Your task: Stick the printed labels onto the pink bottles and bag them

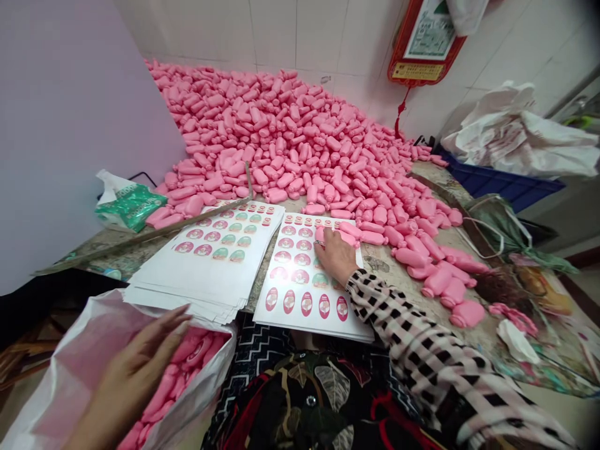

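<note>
A huge heap of pink plastic bottles (290,137) covers the back of the table. My right hand (334,255) reaches over a sticker sheet (300,294) and closes its fingers on a pink bottle (344,232) at the heap's near edge. Hovering over a white plastic bag (84,356) at the lower left, my left hand (140,362) is open with fingers stretched out, holding nothing. That bag holds several pink bottles (187,369). A stack of sticker sheets (210,262) lies left of the single sheet.
A long strip of wood (140,236) lies across the table's left side, beside a green-and-white packet (126,206). At the right are a blue crate (497,181) with white bags (515,134), loose bottles (445,281) and scraps. A red wall calendar (424,40) hangs behind.
</note>
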The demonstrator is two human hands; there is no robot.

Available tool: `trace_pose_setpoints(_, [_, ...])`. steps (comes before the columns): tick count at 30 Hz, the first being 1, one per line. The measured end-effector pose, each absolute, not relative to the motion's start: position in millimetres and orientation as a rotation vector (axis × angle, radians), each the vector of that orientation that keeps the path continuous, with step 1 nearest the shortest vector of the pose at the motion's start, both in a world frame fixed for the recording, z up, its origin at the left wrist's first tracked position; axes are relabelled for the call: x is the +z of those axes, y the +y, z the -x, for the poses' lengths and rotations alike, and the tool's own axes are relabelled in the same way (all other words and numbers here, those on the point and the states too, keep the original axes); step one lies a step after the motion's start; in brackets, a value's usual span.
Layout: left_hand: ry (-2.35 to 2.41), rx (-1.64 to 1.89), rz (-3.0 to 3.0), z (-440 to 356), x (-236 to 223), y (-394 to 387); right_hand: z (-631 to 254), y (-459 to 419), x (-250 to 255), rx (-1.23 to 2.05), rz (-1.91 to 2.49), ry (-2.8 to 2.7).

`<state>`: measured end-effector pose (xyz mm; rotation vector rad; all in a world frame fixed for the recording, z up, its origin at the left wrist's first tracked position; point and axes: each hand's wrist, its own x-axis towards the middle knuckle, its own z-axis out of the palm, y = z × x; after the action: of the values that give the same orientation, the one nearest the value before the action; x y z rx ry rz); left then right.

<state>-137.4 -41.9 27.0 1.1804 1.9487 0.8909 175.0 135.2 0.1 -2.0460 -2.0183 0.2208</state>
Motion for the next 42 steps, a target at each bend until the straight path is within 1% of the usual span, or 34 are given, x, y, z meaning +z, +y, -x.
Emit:
trace_pose_setpoints(2, [1.715,0.881,-1.042,101.8,37.6,-31.8,-178.1,135.6,2.5,0.279,2.015,-1.968])
trace_pose_setpoints(5, [1.365,0.869,-0.88,56.3,37.4,-15.9,-184.2,114.5,11.2,0.438,1.9,-1.863])
trace_pose_setpoints(10, [0.843,0.921,-0.569,-8.1,17.7,6.8,-177.6,30.1,24.4,0.705,1.534,-1.893])
trace_pose_setpoints(13, [0.769,0.971,-0.442,-31.1,8.8,12.6,-181.9,-7.6,24.7,0.881,1.355,-1.999])
trace_pose_setpoints(16, [0.876,0.871,-0.434,-34.0,5.0,14.8,-208.8,-12.6,16.1,0.899,1.394,-1.971])
trace_pose_setpoints(20, [0.967,0.807,-0.674,-28.7,7.8,20.1,-251.2,12.9,-4.4,0.638,1.705,-1.822])
trace_pose_setpoints(24, [1.05,0.744,-0.866,-32.0,14.8,26.4,-261.0,32.5,-16.3,0.423,1.883,-1.862])
trace_pose_setpoints(27, [1.124,0.664,-1.034,-32.3,16.0,26.5,-255.7,31.1,-18.3,0.418,1.865,-1.913])
trace_pose_setpoints(30, [1.217,0.582,-1.55,-30.4,12.1,21.2,-252.5,21.7,-18.5,0.449,1.837,-1.98])
trace_pose_setpoints(34, [1.08,0.391,-2.191,-35.3,1.5,11.1,-250.9,10.4,-16.5,0.356,1.883,-2.066])
trace_pose_setpoints(38, [1.062,0.135,-2.487,-46.7,-9.4,4.2,-248.3,6.0,-13.0,0.245,1.918,-2.153])
trace_pose_setpoints(42, [1.079,0.034,-2.678,-52.6,-15.2,1.2,-247.7,5.5,-11.3,0.19,1.919,-2.218])
